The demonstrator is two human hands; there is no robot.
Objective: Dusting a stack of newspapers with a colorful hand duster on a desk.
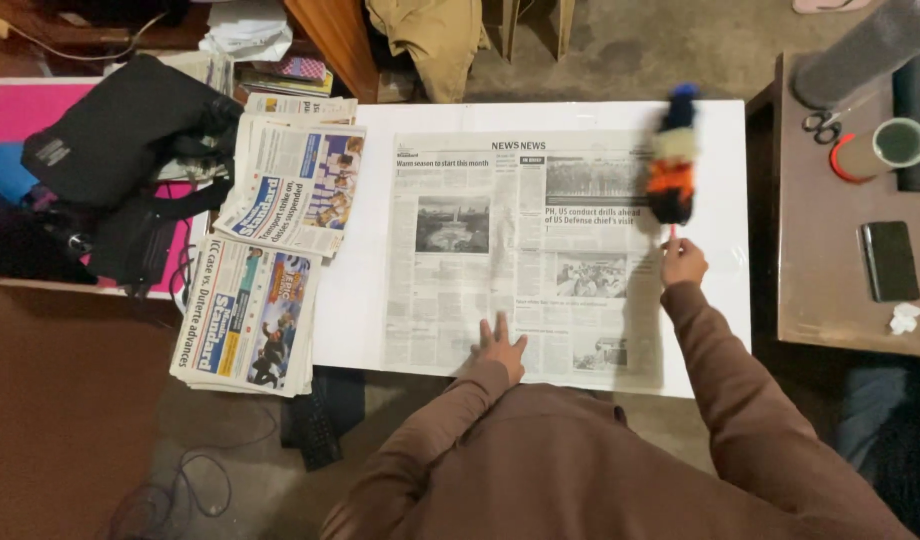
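Your left hand lies flat with the fingers spread wide, pressing on the lower edge of the open newspaper near its centre fold. It holds nothing. Your right hand is closed round the thin handle of a fluffy duster, whose striped head of blue, cream, orange and black stands over the upper right corner of the sheet and is blurred.

The newspaper lies spread open on a white board, filling most of its middle and right part. On the board's left edge sits a stack of folded newspapers, with a second fanned pile lying over its top end. Left of those, a black bag rests on a pink surface.

To your right, well apart from the board, a brown side table carries a green-rimmed cup lying on its side; you cannot tell from here whether anything is in it. Just beside it lie a pair of scissors, and nearer to you a black phone and a crumpled white scrap.
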